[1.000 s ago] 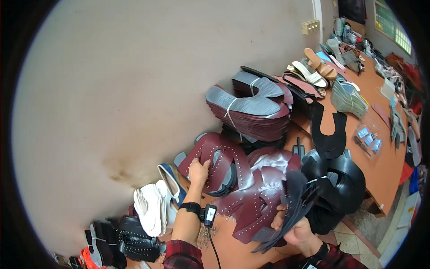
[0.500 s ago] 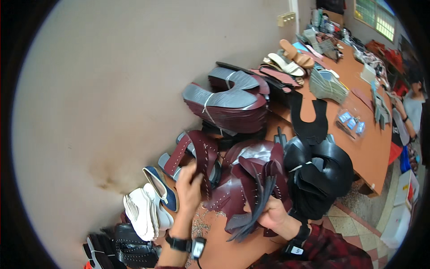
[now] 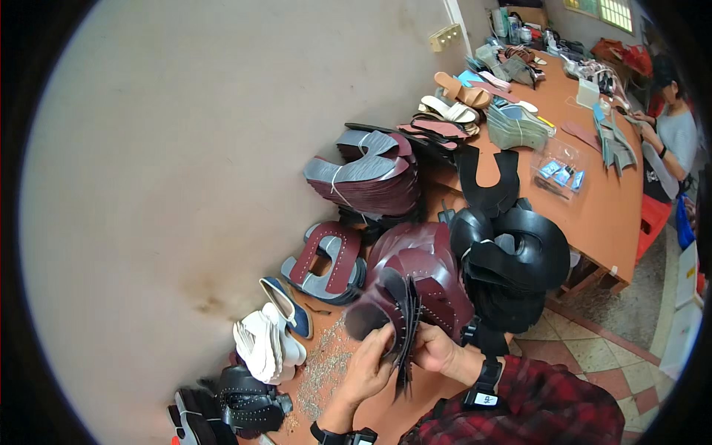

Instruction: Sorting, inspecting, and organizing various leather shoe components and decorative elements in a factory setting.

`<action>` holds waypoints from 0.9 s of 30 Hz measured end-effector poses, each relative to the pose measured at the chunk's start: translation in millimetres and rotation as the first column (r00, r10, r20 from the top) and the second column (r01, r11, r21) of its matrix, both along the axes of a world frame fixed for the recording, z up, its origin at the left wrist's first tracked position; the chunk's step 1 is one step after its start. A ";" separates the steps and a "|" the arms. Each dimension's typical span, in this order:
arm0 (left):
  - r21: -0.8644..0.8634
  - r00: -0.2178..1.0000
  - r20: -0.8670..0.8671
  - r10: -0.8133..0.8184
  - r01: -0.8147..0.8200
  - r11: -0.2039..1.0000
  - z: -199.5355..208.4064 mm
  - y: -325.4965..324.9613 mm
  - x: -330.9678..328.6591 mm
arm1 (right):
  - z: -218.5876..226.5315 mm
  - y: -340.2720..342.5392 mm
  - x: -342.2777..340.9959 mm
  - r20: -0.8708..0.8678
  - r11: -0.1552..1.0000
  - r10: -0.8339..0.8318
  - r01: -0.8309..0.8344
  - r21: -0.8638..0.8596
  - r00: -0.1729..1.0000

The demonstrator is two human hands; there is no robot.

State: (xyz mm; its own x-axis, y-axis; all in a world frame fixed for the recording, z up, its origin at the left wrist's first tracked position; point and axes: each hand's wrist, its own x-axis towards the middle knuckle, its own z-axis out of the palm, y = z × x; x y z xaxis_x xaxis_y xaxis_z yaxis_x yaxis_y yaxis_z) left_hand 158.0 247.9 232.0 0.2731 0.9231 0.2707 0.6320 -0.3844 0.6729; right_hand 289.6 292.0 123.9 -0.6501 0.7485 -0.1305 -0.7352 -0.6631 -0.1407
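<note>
My left hand and my right hand meet at the front of the table, both closed on a bundle of leather shoe-upper pieces. Its layered dark edges point up between them, and a maroon piece curves away on the left-hand side. Just behind lies a heap of maroon leather uppers with small studs. Left of that heap, a studded maroon U-shaped upper rests on a stack of similar pieces, grey sides showing. How many pieces my fingers grip cannot be made out.
A tied maroon stack stands by the wall, and black uppers are piled at right. White pieces, a navy flat shoe and scattered studs lie at left. A person works at the far right.
My left hand has let go of the studded maroon upper, which now lies flat on the left stack. That hand has come back right and down to the bundle beside my right hand.
</note>
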 end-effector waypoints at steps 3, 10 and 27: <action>-0.072 0.988 -0.106 -0.110 0.103 0.992 9.7 -6.9 -0.9 | -1.9 -8.9 8.9 -0.079 0.996 0.040 -0.033 0.081 0.996; -0.123 0.971 -0.219 -0.099 0.073 0.990 7.6 -32.0 -6.4 | 11.9 -18.2 16.0 -0.038 0.981 -0.054 0.061 0.184 0.998; -0.393 0.612 0.748 0.256 0.099 0.914 13.6 -45.2 12.5 | -9.2 -32.5 15.3 0.241 0.839 -0.001 -0.130 0.528 0.971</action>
